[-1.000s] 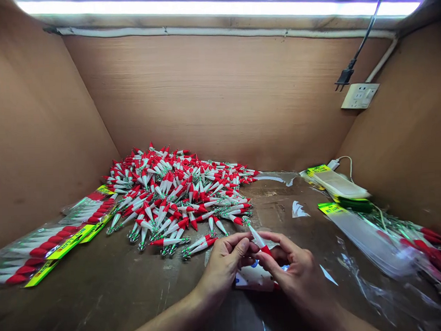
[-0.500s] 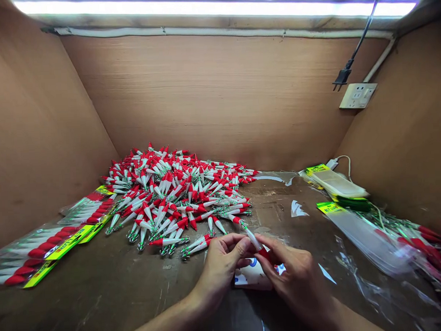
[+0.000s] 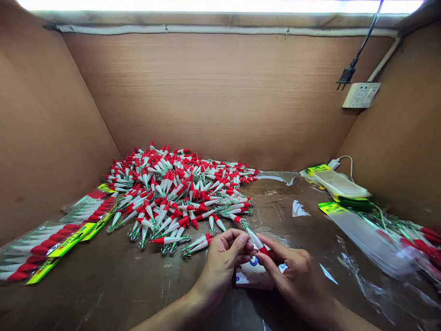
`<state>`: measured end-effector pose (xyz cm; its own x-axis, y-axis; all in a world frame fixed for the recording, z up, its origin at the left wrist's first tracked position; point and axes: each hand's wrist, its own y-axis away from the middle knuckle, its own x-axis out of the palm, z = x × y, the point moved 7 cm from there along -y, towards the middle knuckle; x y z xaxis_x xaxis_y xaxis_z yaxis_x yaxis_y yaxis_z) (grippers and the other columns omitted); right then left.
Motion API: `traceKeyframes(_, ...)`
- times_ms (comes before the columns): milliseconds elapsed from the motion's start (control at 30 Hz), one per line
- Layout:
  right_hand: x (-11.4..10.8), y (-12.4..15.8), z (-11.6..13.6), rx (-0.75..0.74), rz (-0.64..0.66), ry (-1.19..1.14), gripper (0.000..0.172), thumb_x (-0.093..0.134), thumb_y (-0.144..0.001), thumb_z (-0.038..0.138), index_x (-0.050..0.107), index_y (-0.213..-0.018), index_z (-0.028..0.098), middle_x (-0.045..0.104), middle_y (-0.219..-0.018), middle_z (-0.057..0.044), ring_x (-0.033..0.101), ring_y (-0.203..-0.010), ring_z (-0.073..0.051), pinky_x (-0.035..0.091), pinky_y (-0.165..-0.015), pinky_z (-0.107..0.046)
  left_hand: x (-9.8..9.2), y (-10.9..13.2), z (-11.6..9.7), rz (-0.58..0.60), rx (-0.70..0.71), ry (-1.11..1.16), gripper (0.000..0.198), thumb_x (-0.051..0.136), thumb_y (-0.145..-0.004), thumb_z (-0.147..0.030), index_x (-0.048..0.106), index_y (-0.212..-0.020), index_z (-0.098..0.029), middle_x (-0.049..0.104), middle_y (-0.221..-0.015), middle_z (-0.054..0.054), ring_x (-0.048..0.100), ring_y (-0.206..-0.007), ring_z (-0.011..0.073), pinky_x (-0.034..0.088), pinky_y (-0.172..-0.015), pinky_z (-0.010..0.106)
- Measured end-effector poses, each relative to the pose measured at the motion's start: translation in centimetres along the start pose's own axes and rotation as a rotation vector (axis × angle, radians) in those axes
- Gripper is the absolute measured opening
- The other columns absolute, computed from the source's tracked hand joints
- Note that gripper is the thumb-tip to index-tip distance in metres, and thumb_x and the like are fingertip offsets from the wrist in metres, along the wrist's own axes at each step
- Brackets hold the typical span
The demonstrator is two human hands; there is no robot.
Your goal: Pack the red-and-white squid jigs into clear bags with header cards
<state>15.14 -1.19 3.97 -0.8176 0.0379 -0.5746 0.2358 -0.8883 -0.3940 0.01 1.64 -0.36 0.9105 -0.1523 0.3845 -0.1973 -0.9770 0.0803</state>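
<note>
In front of me, the thumb and fingers of my right hand (image 3: 294,266) pinch a squid jig (image 3: 258,242) by its red end. Its white body slants up and left, with green-tinted hooks at the far tip. Beside it is my left hand (image 3: 225,254), its thumb and fingertips pinched together; whatever they hold is too small to make out. Below both hands lies a white piece with blue marks (image 3: 251,276), partly covered by the fingers. A big pile of red-and-white squid jigs (image 3: 178,186) spreads out beyond my left hand.
Filled lure packets (image 3: 57,243) lie at the left. To the right are clear bags with yellow-green headers (image 3: 367,237), another stack of bags (image 3: 333,181) and more jigs (image 3: 426,245). Paper scraps (image 3: 299,209) dot the tabletop. A plug (image 3: 346,75) hangs near the wall socket (image 3: 362,95).
My left fingertips have drawn slightly away from the jig's body, so more of its white side shows. My right hand keeps its pinch. The view has shifted a little.
</note>
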Motion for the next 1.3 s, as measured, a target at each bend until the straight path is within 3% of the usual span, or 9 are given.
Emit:
traceKeyframes(267, 0.1, 0.0, -1.1, 0.113, 0.027, -0.078, 0.038, 0.062, -0.094, 0.04, 0.068, -0.13, 0.028, 0.079, -0.103, -0.005, 0.074, -0.076, -0.024, 0.058, -0.065, -0.03, -0.9, -0.2, -0.3, -0.081, -0.019, 0.118, 0.035, 0.082, -0.078, -0.045, 0.067, -0.086, -0.015, 0.067, -0.08, 0.001, 0.068, -0.075, 0.0141, 0.052, -0.068, 0.021)
traceKeyframes(567, 0.8, -0.1, -3.1, 0.338, 0.031, -0.405, 0.049, 0.063, -0.093, 0.05, 0.064, -0.132, 0.021, 0.077, -0.085, -0.006, 0.073, -0.079, -0.023, 0.055, -0.062, -0.027, -3.2, -0.9, -1.7, -0.193, 0.077, 0.251, 0.031, 0.08, -0.08, -0.041, 0.061, -0.085, -0.016, 0.063, -0.075, -0.002, 0.063, -0.068, 0.0105, 0.048, -0.063, 0.019)
traceKeyframes(767, 1.4, -1.1, -5.4, 0.47, 0.054, -0.788, 0.052, 0.063, -0.09, 0.058, 0.068, -0.115, 0.013, 0.075, -0.077, -0.009, 0.067, -0.063, -0.016, 0.052, -0.061, -0.025, -3.5, -0.9, -2.0, -0.214, 0.101, 0.109, 0.037, 0.068, -0.087, -0.052, 0.06, -0.081, -0.016, 0.063, -0.073, 0.0, 0.061, -0.066, 0.0118, 0.048, -0.061, 0.021)
traceKeyframes(900, 1.0, -1.4, -6.3, 0.491, 0.009, -0.848, 0.053, 0.066, -0.087, 0.059, 0.067, -0.113, 0.013, 0.074, -0.078, -0.009, 0.065, -0.064, -0.016, 0.051, -0.062, -0.026, -3.7, -1.3, -2.9, -0.227, 0.204, -0.093, 0.041, 0.083, -0.074, -0.042, 0.065, -0.102, -0.018, 0.064, -0.083, -0.002, 0.06, -0.065, 0.0103, 0.046, -0.06, 0.019)
traceKeyframes(1033, 0.2, -1.9, -6.1, 0.444, -0.017, -0.829, 0.047, 0.066, -0.089, 0.057, 0.066, -0.112, 0.015, 0.073, -0.081, -0.008, 0.063, -0.068, -0.016, 0.05, -0.064, -0.027, -2.7, -1.3, -3.5, -0.074, 0.213, -0.436, 0.038, 0.06, -0.091, -0.053, 0.07, -0.092, -0.016, 0.063, -0.07, 0.001, 0.054, -0.053, 0.012, 0.044, -0.052, 0.023)
traceKeyframes(1100, -1.0, -2.6, -6.3, 0.406, -0.014, -0.755, 0.043, 0.064, -0.09, 0.055, 0.066, -0.108, 0.016, 0.073, -0.088, -0.008, 0.064, -0.074, -0.017, 0.049, -0.066, -0.026, -1.5, -0.7, -4.1, 0.047, 0.305, -0.709, 0.037, 0.054, -0.096, -0.05, 0.072, -0.092, -0.018, 0.068, -0.079, 0.005, 0.063, -0.071, 0.0184, 0.051, -0.067, 0.029)
traceKeyframes(1167, -3.0, -3.4, -6.7, 0.341, 0.024, -0.607, 0.04, 0.065, -0.09, 0.054, 0.068, -0.103, 0.016, 0.073, -0.095, -0.008, 0.064, -0.08, -0.018, 0.049, -0.07, -0.027, 0.0, 0.3, -4.1, 0.185, 0.442, -0.988, 0.031, 0.066, -0.09, -0.045, 0.071, -0.112, -0.023, 0.07, -0.106, 0.008, 0.063, -0.101, 0.0255, 0.051, -0.09, 0.039)
traceKeyframes(1233, -5.0, -4.1, -7.5, 0.264, 0.136, -0.407, 0.037, 0.068, -0.086, 0.052, 0.071, -0.097, 0.016, 0.073, -0.096, -0.007, 0.063, -0.082, -0.018, 0.048, -0.072, -0.027, 1.0, 1.1, -3.3, 0.311, 0.515, -1.195, 0.063, 0.079, -0.078, -0.04, 0.057, -0.136, -0.029, 0.062, -0.13, 0.008, 0.055, -0.119, 0.0298, 0.045, -0.103, 0.046)
traceKeyframes(1300, -6.2, -4.1, -8.7, 0.229, 0.32, -0.224, 0.032, 0.072, -0.083, 0.047, 0.073, -0.095, 0.017, 0.073, -0.091, -0.005, 0.062, -0.08, -0.019, 0.046, -0.069, -0.027, 1.3, 1.4, -2.2, 0.389, 0.524, -1.318, 0.084, 0.083, -0.072, -0.038, 0.045, -0.147, -0.032, 0.056, -0.139, 0.008, 0.052, -0.124, 0.0315, 0.043, -0.106, 0.05)
